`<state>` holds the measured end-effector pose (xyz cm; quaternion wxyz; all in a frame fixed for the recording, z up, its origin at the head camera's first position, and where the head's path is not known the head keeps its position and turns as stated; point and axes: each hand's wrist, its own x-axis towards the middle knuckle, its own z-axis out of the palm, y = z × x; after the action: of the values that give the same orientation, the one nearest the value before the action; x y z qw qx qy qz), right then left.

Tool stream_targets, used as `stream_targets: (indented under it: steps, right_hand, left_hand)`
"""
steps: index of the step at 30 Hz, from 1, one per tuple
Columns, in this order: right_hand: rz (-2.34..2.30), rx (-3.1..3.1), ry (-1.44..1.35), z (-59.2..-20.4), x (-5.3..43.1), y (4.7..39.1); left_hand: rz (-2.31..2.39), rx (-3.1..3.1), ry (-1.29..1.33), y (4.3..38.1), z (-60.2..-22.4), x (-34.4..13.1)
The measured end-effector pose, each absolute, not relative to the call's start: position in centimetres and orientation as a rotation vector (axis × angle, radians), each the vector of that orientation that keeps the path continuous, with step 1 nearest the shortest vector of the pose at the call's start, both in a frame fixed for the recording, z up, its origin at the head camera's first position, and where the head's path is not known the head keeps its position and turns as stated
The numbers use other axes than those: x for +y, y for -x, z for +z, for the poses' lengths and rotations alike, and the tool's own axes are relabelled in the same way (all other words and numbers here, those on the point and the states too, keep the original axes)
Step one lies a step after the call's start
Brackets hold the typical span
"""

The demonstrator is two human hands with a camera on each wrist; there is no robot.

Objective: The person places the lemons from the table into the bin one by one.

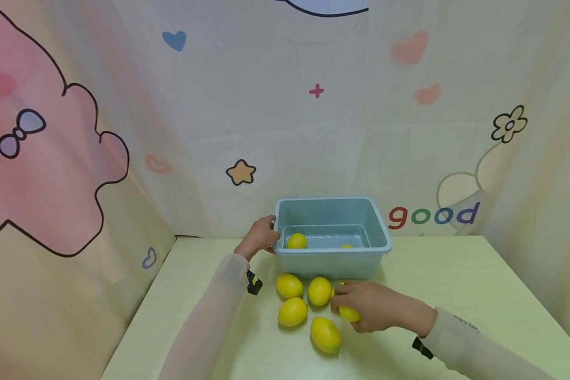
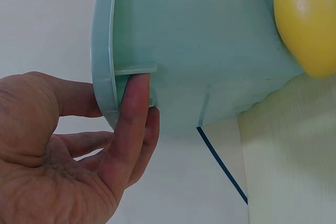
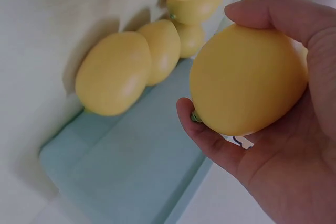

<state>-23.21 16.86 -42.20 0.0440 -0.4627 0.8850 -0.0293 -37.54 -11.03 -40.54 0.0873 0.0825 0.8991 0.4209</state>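
Observation:
A light blue plastic bin (image 1: 332,264) stands at the back of the table. My left hand (image 1: 260,236) grips its left end, the thumb over the rim (image 2: 104,40) and the fingers under it in the left wrist view. In front of the bin, my right hand (image 1: 382,307) holds a yellow lemon (image 3: 247,80) between thumb and fingers. Several more lemons lie on the table, among them a front one (image 1: 325,334) and a left one (image 1: 292,312). Another lemon (image 1: 337,289) is partly hidden behind my right hand. Inside the bin are a lemon (image 1: 296,241) and the top of a second (image 1: 347,246).
The pale table (image 1: 456,295) extends to both sides of the bin. Right behind the bin hangs a printed cloth (image 1: 266,105) with hearts, a star and the word "good". More cloth (image 1: 138,221) closes off the left side.

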Motion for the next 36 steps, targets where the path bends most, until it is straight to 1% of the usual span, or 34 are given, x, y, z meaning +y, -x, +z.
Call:
stream_targets:
  steps: [8, 23, 36]
  right_hand:
    - [-0.105, 2.763, 1.363, -40.2, 17.3, 23.4]
    - [-0.159, 2.877, 1.466, -37.3, 17.1, 24.8]
    - [-0.24, 3.006, 1.37, -35.1, 17.7, 27.2]
  left_hand:
    - [1.257, 2.675, -0.237, 37.6, -40.5, -11.0]
    - [1.27, 2.662, -0.246, 37.4, -40.6, -11.2]
    - [1.247, 2.675, -0.226, 37.5, -40.4, -10.9]
